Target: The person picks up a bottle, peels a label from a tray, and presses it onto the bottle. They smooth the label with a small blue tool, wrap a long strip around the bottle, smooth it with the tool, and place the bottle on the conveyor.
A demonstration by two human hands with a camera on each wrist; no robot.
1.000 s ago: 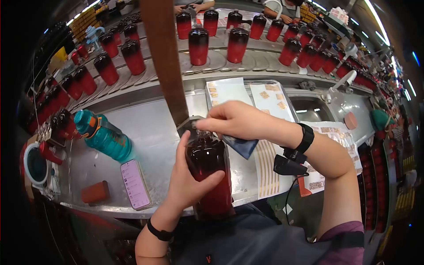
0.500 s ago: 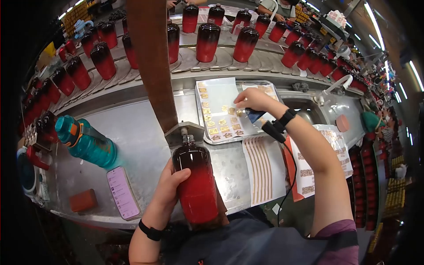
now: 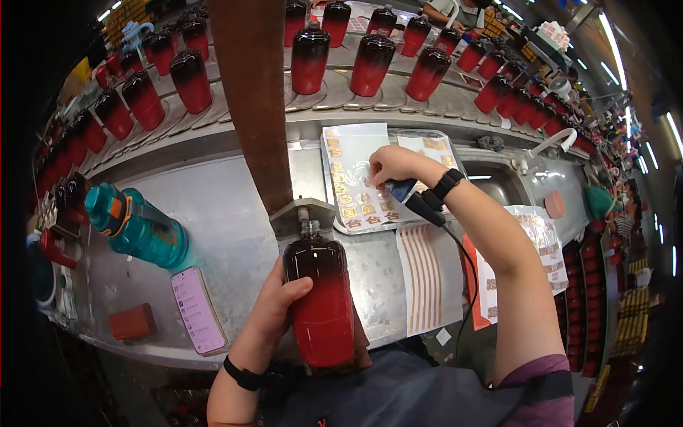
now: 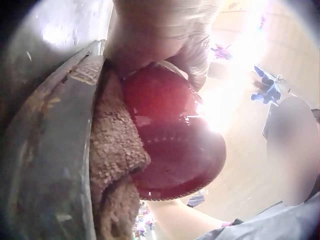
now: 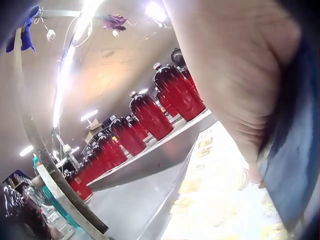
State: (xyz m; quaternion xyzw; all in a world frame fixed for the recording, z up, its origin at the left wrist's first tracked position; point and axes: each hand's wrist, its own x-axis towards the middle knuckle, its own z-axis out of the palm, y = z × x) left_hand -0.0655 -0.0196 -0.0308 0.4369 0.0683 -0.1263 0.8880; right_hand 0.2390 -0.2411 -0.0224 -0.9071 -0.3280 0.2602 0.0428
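Note:
A red bottle with a black top (image 3: 320, 306) lies with its neck toward a metal bracket (image 3: 302, 212). My left hand (image 3: 274, 302) grips its left side, thumb across the front. The left wrist view shows the bottle's base (image 4: 175, 155) beside a brown cloth (image 4: 115, 135). My right hand (image 3: 400, 164) is over a sheet of gold decals (image 3: 359, 146) on a metal tray (image 3: 340, 226), fingertips bent down at the sheet. A blue piece (image 3: 402, 190) is held under that hand and also shows beside the palm (image 5: 235, 70) in the right wrist view. Whether the fingertips pinch a decal I cannot tell.
A brown post (image 3: 252, 92) rises behind the bracket. Left are a teal water bottle (image 3: 139, 228), a phone (image 3: 198, 310) and a brown block (image 3: 133, 322). Striped strips (image 3: 429, 277) lie right of the bottle. Red bottles (image 3: 311, 60) line the conveyor; a sink (image 3: 491, 186) is at right.
My right hand has gone from the bottle's neck to the decal sheet, carrying the blue piece. My left hand has shifted to the bottle's left side. Bottles on the conveyor have changed position.

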